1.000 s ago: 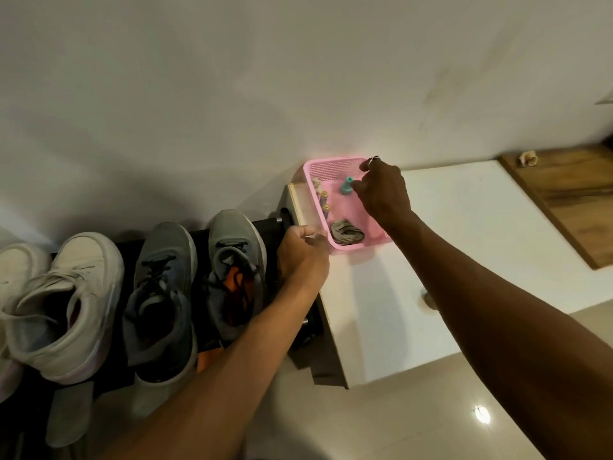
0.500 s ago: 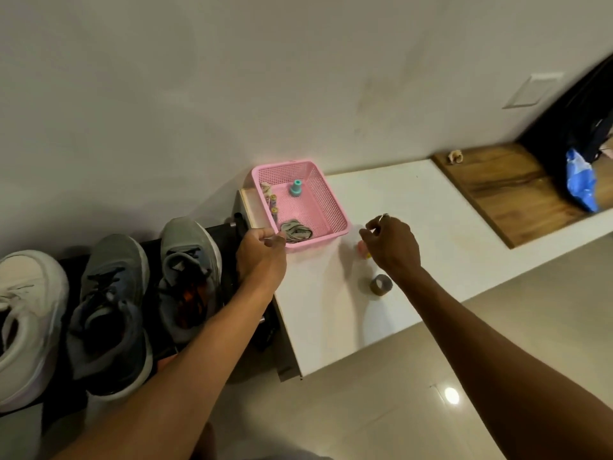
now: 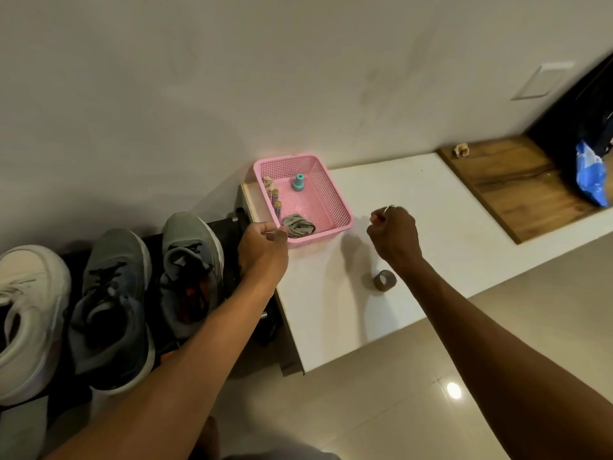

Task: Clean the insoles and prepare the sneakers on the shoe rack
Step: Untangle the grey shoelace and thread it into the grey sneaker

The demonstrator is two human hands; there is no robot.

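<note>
A pair of grey sneakers [image 3: 112, 293] [image 3: 189, 270] stands on the black shoe rack [image 3: 234, 224], with an orange insole showing in the right one. A white sneaker [image 3: 30, 310] is at the far left. My left hand [image 3: 262, 250] grips the front left corner of the pink basket [image 3: 338, 200], fingers curled at its rim. Inside the basket lie a bundle of grey laces [image 3: 298, 227], a teal cap [image 3: 298, 182] and small batteries [image 3: 276, 202]. My right hand [image 3: 394, 237] hovers over the white cabinet top [image 3: 431, 200], pinching a small pink object [image 3: 376, 219].
A grey tape roll [image 3: 384, 279] lies on the cabinet top below my right wrist. A wooden board [image 3: 517, 190] with a small beige item [image 3: 461, 150] lies at the right, beside a blue bag [image 3: 592, 174]. Tiled floor lies in front.
My right hand has left the basket and moved right over the cabinet top with the small pink object. My left hand has stayed at the basket's corner.
</note>
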